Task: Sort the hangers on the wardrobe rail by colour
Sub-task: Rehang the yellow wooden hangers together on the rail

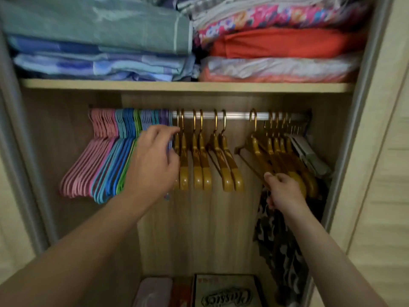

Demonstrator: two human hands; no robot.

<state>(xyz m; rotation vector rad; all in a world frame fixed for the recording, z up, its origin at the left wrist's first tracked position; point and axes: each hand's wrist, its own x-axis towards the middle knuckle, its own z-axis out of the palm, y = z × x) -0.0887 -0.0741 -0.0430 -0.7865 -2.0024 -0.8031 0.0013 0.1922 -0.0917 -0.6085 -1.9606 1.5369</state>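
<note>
A silver wardrobe rail runs under a shelf. At its left hang several pink hangers, then blue hangers, a few green hangers and purple hangers, packed tight. Several golden-brown hangers hang spread along the middle, with a tighter bunch of them at the right. My left hand covers the purple hangers, fingers curled round them beside the first golden one. My right hand pinches the lower bar of a golden hanger at the right.
Grey-white hangers sit at the rail's far right. A dark patterned garment hangs below my right hand. Folded bedding fills the shelf above. Boxes lie on the wardrobe floor.
</note>
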